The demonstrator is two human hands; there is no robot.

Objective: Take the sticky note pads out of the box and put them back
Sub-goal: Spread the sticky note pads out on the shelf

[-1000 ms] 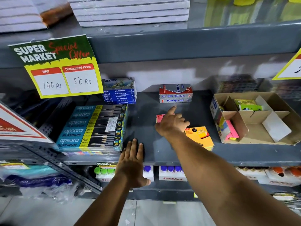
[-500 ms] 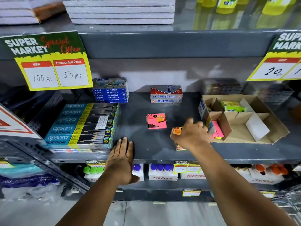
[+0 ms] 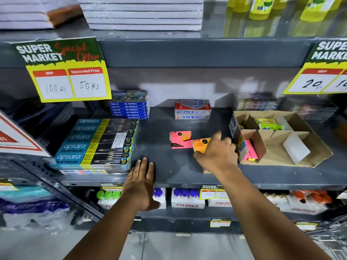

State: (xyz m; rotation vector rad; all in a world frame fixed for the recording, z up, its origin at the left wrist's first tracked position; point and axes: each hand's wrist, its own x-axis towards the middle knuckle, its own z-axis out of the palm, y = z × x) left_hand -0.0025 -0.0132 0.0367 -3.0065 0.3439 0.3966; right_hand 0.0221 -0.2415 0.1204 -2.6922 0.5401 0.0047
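Observation:
A pink sticky note pad (image 3: 180, 140) lies flat on the grey shelf (image 3: 161, 132), left of the cardboard box (image 3: 300, 128). My right hand (image 3: 217, 152) grips an orange sticky note pad (image 3: 200, 144), lifted and tilted just off the shelf beside the box's left end. A sliver of something pink-orange (image 3: 206, 171) shows under my wrist. Inside the box, a pink pad (image 3: 250, 152) stands in the front left compartment and green pads (image 3: 267, 123) lie at the back. My left hand (image 3: 141, 182) rests flat on the shelf's front edge, fingers apart.
Stacked Apsara pencil boxes (image 3: 97, 145) fill the shelf's left side, with blue oil pastel boxes (image 3: 129, 106) behind them. A red and silver box stack (image 3: 192, 109) stands at the back middle. Price signs (image 3: 63, 70) hang from the shelf above. Bottles (image 3: 187, 197) line the shelf below.
My right hand left the pink pad, moved right to the orange pad, closed on it and lifted it. My left hand stayed on the shelf edge.

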